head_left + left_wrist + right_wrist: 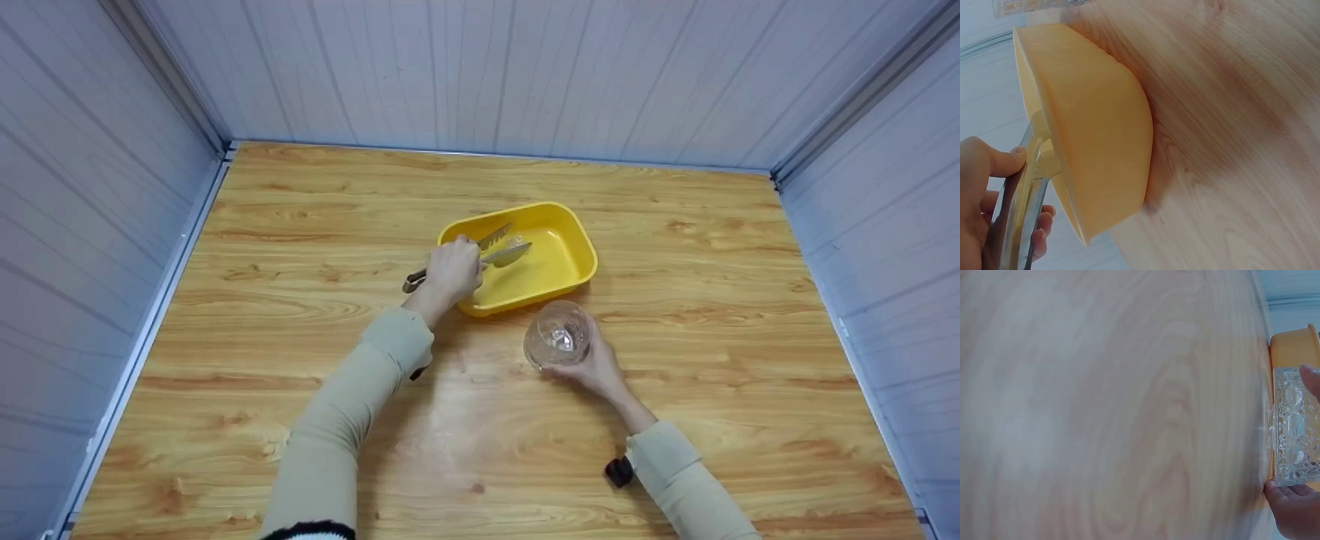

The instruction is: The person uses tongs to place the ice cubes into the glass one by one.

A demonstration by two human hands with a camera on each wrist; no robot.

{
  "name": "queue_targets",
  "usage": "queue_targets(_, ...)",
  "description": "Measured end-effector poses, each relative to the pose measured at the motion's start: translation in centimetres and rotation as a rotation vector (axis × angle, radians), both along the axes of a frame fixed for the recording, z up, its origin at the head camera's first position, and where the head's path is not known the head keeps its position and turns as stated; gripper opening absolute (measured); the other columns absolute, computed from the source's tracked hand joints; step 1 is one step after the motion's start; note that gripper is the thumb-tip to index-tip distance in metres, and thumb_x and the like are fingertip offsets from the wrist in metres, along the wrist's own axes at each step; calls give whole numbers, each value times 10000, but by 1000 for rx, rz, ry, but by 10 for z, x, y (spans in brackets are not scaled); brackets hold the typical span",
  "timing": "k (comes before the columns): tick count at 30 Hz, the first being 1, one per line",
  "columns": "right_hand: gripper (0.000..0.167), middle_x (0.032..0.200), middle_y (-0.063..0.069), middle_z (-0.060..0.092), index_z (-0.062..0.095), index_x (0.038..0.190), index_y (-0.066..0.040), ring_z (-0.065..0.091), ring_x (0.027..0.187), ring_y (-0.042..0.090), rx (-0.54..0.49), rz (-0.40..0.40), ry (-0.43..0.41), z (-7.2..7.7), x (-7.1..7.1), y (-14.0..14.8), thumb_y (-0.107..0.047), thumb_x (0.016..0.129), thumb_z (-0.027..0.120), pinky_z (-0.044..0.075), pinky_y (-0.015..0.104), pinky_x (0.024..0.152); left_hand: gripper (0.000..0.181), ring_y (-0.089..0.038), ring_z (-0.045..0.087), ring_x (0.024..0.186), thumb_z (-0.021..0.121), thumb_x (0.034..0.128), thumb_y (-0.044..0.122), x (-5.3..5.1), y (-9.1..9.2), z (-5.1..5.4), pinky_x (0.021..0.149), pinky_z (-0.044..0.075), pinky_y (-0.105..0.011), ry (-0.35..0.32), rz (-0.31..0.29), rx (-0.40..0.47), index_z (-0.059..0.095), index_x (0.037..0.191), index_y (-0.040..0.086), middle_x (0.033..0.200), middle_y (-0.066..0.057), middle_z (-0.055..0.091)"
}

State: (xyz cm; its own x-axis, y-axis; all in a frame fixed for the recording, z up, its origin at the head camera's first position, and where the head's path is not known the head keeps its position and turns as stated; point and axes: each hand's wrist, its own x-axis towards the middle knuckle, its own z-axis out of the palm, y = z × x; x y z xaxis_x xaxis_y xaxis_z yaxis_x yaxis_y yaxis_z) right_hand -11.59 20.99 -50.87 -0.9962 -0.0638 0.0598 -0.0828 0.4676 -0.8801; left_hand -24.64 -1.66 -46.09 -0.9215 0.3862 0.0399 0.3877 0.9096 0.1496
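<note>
My left hand (454,268) grips a pair of metal tongs (510,256) by the arms. Their toothed ends reach over the inside of a yellow plastic basin (576,262), and a small clear piece (516,241) shows between them; its kind is hard to make out. In the left wrist view, thumb and fingers press the tongs (1012,219) from both sides, beside the basin's outer wall (1098,129). Just in front of the basin, my right hand (600,365) holds a clear patterned glass (556,337) upright around its side. The glass's raised pattern (1296,422) is plain in the right wrist view.
A wood-grain tabletop (712,300) lies under everything. Pale panel walls (480,75) close it in at the back and on the left and right. The basin's raised rim stands between the glass and the tongs' ends.
</note>
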Motion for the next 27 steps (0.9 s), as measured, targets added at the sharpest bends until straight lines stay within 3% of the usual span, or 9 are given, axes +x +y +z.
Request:
queue_targets(16,948,1233,251,433,318,1300,49,390,1154,385,14,6,17,0,-1,1,-55,516,841,280,453,966,218,-271,592,752,556,839,209,-13,4,-10,618,481,-390,-6,-14,-41,644,901,19,873,-125,594)
queue_targets(23,1016,1257,178,441,312,1323,-34,401,1163,298,34,-10,6,-33,-10,14,-186,487,869,280,417,973,203,-277,588,772,540,848,197,-16,5,-12,629,478,-401,-37,-6,-48,650,914,39,891,-125,592)
queue_targets(27,1040,1270,153,435,303,1329,-48,394,1172,261,45,-16,-4,-36,-11,15,-230,477,871,278,392,979,204,-279,586,790,532,857,198,-17,7,-13,640,476,-403,-54,0,-56,649,930,48,902,-124,591)
